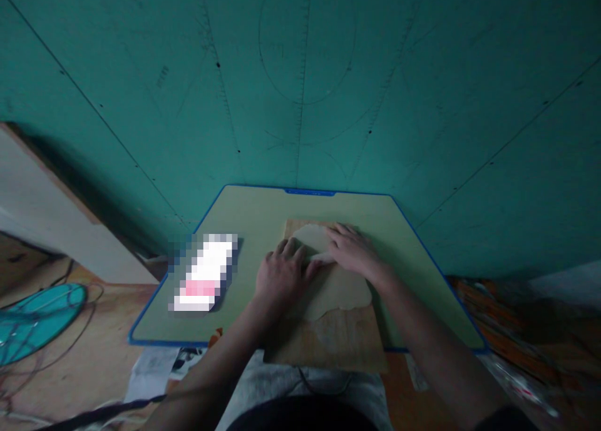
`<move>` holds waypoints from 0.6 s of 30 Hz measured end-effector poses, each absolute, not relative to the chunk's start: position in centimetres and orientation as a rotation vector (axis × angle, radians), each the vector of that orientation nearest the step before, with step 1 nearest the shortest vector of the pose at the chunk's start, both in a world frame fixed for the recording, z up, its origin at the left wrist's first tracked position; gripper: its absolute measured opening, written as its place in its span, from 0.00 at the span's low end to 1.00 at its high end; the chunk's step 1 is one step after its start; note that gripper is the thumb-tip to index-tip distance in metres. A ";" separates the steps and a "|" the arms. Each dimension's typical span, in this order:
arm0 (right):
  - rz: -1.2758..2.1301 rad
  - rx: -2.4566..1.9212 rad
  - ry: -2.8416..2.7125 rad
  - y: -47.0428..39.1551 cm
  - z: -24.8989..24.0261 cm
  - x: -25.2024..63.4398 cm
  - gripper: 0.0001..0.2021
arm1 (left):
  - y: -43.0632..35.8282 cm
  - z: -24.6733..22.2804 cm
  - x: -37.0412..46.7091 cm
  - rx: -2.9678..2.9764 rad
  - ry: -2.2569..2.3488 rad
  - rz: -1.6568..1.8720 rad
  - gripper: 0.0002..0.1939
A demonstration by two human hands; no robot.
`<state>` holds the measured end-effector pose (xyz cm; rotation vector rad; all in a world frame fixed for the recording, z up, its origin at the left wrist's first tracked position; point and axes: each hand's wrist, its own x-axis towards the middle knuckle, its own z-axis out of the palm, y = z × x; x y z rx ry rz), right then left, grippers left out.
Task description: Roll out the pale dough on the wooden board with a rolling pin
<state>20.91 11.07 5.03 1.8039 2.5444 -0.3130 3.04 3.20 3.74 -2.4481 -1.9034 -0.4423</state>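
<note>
A pale, flattened sheet of dough (pixel 335 293) lies on a wooden board (pixel 328 346), its outline uneven. Across its middle runs a raised ridge that looks like a fold, between my two hands. My left hand (pixel 282 273) is closed at the ridge's left end, fingers bent and thumb stretched along it. At the right end, my right hand (pixel 350 249) curls over the dough, its fingertips pointing left and away from me. What lies under the fingers of both hands is hidden.
The board rests on a pale green table (pixel 253 215) with a blue rim. On its left lies a pixelated phone-like object (pixel 206 271). Behind rises a green wall (pixel 300 106) with drawn lines. Cables cross a teal round object (pixel 42 321) at the left.
</note>
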 end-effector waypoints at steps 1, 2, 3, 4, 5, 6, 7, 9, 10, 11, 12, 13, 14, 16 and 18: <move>-0.306 1.798 2.543 11.1 5.0 20.9 0.26 | 3.2 3.7 3.0 -2.450 -1.897 -0.453 0.21; -0.298 1.790 2.546 11.1 5.0 20.9 0.26 | 3.2 3.7 3.0 -2.448 -1.897 -0.459 0.21; -0.289 1.781 2.550 11.2 5.0 20.9 0.26 | 3.2 3.7 3.0 -2.446 -1.899 -0.459 0.21; -0.282 1.777 2.550 11.2 5.0 20.9 0.26 | 3.2 3.7 3.0 -2.441 -1.905 -0.459 0.21; -0.276 1.780 2.546 11.2 5.0 20.8 0.26 | 3.2 3.6 3.0 -2.437 -1.911 -0.458 0.21; -0.269 1.783 2.539 11.3 5.0 20.8 0.26 | 3.2 3.6 3.0 -2.435 -1.913 -0.459 0.21; -0.261 1.785 2.533 11.3 5.0 20.8 0.26 | 3.2 3.6 3.0 -2.433 -1.911 -0.461 0.20; -0.241 1.777 2.534 11.3 5.1 20.7 0.26 | 3.1 3.6 3.0 -2.429 -1.899 -0.468 0.20; -0.230 1.767 2.543 11.4 5.1 20.7 0.26 | 3.1 3.6 3.0 -2.429 -1.896 -0.466 0.21; -0.219 1.758 2.552 11.4 5.2 20.7 0.25 | 3.1 3.6 3.0 -2.432 -1.893 -0.460 0.21; -0.210 1.751 2.561 11.4 5.2 20.7 0.25 | 3.1 3.6 3.0 -2.437 -1.895 -0.454 0.21; -0.201 1.747 2.565 11.4 5.2 20.7 0.25 | 3.1 3.7 3.0 -2.445 -1.898 -0.451 0.21; -0.192 1.746 2.565 11.4 5.2 20.6 0.25 | 3.1 3.7 3.0 -2.453 -1.902 -0.452 0.21; -0.172 1.758 2.553 11.4 5.2 20.6 0.25 | 3.0 3.7 3.0 -2.458 -1.908 -0.464 0.21; -0.153 1.762 2.546 11.4 5.3 20.5 0.25 | 3.0 3.7 3.1 -2.442 -1.916 -0.462 0.20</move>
